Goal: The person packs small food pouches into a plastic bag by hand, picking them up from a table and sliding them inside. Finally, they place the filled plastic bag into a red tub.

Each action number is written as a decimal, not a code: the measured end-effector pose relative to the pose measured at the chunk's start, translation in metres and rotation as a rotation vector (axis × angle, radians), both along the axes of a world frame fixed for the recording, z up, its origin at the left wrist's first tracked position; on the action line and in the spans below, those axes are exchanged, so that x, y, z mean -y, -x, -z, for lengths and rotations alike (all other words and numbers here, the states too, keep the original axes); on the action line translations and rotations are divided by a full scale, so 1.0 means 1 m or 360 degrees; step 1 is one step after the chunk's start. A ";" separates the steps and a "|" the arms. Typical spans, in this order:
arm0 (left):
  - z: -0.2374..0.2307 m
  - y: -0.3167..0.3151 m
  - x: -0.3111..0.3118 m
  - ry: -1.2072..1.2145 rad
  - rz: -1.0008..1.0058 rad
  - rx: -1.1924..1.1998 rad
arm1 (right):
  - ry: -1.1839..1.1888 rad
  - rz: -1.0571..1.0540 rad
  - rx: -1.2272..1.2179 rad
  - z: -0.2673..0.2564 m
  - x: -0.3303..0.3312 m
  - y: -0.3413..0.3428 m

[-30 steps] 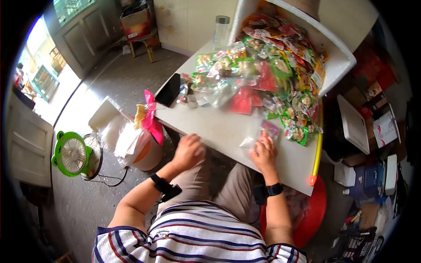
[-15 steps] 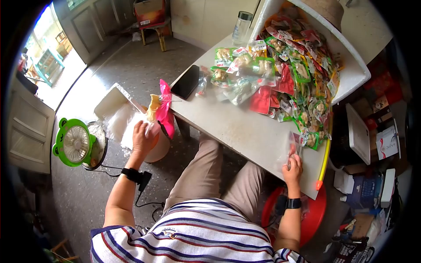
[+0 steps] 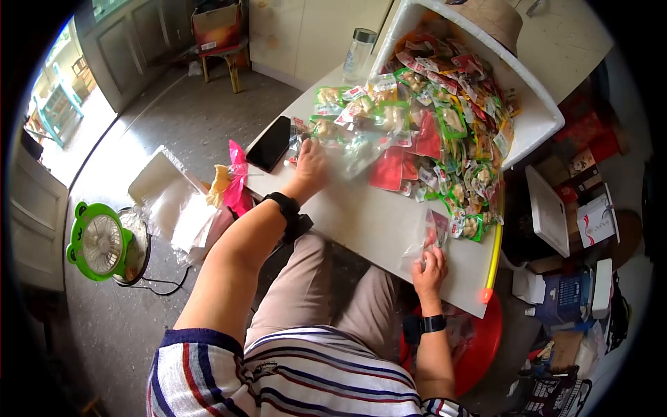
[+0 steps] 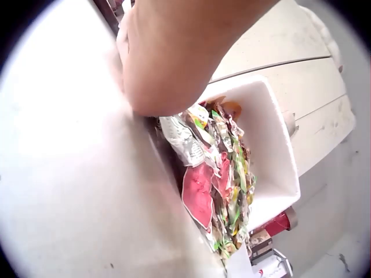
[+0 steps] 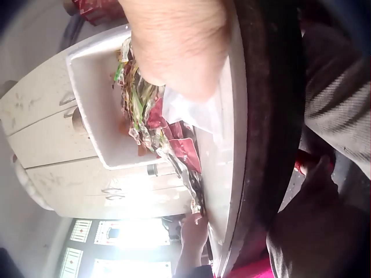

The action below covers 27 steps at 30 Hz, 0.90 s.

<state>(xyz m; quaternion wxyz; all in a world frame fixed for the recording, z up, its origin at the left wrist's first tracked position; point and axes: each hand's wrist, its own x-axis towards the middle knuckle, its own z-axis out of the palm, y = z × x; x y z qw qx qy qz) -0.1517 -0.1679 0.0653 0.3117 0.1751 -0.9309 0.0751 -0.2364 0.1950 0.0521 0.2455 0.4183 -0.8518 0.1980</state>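
Observation:
My right hand (image 3: 429,271) pinches the lower end of a clear plastic bag (image 3: 419,243) near the table's front edge. A small reddish packet (image 3: 438,226) shows in or under that bag. In the right wrist view the hand hides most of the bag. Across the table, my left hand (image 3: 310,167) reaches to small dark packets (image 3: 297,133) beside a black phone (image 3: 269,144). Its fingertips are right at these packets; I cannot tell whether they grip one. The wrist hides the fingers in the left wrist view.
Snack packets (image 3: 451,121) spill from a tipped white foam box (image 3: 535,104) over the table (image 3: 347,215). Red packets (image 3: 387,169) lie in front. A glass jar (image 3: 358,52) stands behind. Left of the table are a pink bag (image 3: 237,177) and a green fan (image 3: 101,241); a red basin (image 3: 486,340) is below right.
My left hand went from above my lap to the white plastic by the bin, then over the table to the small packets. The right hand keeps the clear bag near the front edge.

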 end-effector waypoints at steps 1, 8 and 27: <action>-0.004 0.000 0.001 -0.0051 0.0045 0.0089 | 0.0011 -0.0012 0.0013 0.000 0.000 0.001; -0.051 -0.010 -0.023 -0.0881 0.0106 0.0245 | 0.0034 0.0011 0.0106 0.001 -0.001 0.001; -0.061 -0.056 -0.078 -0.3859 0.1076 -0.0574 | 0.0286 0.0031 0.0118 -0.027 -0.004 -0.011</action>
